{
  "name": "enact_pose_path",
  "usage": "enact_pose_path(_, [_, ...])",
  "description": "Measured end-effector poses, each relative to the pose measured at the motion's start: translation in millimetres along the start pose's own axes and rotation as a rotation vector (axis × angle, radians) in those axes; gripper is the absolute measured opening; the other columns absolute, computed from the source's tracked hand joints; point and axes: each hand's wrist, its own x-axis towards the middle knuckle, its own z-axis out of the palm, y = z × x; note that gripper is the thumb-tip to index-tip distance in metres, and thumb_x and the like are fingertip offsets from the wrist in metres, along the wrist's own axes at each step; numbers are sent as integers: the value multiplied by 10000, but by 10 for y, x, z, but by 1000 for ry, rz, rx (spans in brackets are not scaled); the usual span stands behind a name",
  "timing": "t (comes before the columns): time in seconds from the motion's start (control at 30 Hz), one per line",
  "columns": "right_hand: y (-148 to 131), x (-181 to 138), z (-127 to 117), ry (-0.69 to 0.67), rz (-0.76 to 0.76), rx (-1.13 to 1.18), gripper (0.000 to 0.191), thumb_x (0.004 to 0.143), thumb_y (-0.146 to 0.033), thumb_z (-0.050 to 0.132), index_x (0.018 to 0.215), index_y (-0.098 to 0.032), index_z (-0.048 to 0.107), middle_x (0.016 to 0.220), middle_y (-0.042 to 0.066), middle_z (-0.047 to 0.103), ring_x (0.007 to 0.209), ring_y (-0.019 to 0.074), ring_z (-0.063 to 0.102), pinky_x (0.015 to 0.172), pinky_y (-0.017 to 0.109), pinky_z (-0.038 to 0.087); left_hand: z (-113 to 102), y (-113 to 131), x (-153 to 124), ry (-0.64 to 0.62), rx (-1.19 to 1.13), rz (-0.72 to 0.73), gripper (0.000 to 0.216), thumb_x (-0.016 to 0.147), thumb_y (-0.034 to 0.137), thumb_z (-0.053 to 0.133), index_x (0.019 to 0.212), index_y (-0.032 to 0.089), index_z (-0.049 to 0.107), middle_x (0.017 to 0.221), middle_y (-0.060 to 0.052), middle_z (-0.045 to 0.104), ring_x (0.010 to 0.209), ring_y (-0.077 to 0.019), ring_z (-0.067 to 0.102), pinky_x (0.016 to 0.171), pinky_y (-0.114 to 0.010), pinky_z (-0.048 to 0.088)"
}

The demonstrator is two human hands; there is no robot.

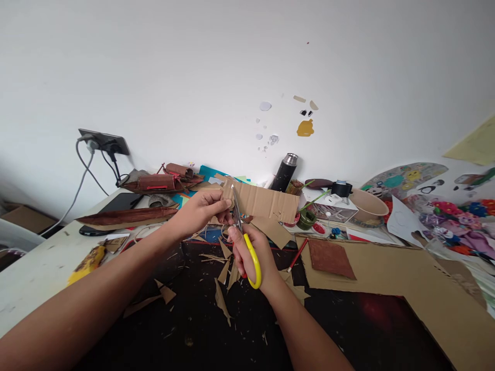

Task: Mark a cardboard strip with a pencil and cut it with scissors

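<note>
The left hand (203, 210) pinches the left end of a corrugated cardboard strip (266, 202), held up above the desk (48, 263), while the right hand (260, 252) grips yellow-handled scissors (253, 262) whose blades point upward at that same end. Below the hands, cardboard scraps (221, 301) lie scattered over a dark mat (193, 340), and a red-brown square (330, 257) rests on a larger cardboard sheet (390, 265) to the right.

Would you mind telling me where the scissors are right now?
In the head view, the scissors are near the centre, held in the right hand at the left end of the cardboard strip, beside the left hand.
</note>
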Motion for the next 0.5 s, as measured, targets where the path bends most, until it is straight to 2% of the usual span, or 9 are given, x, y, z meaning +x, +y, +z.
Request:
enact_pose_path(0.17, [14,8,-1,5,-11,-9,607,882,-829,646,815,-241,515,509,-101,430,320,75,370,326,199,314,-68,-40,15,-26,-9,14,355,977,435,663,743,170,691,717,-52,749,636,-147,625,660,-278,508])
enact_pose_path(0.37, [5,-7,17,-15,-10,-14,588,896,-796,655,824,-225,538,518,-101,447,329,62,361,336,188,322,-145,-119,35,-95,-122,-14,299,965,395,685,767,172,680,653,-25,734,569,-130,608,596,-254,494])
enact_pose_path(0.5, [11,1,26,2,14,10,595,871,-812,664,825,-233,533,506,-104,434,320,71,358,306,187,298,-95,-124,33,-46,-92,-20,342,971,417,689,732,175,662,633,-21,717,573,-134,629,606,-258,514])
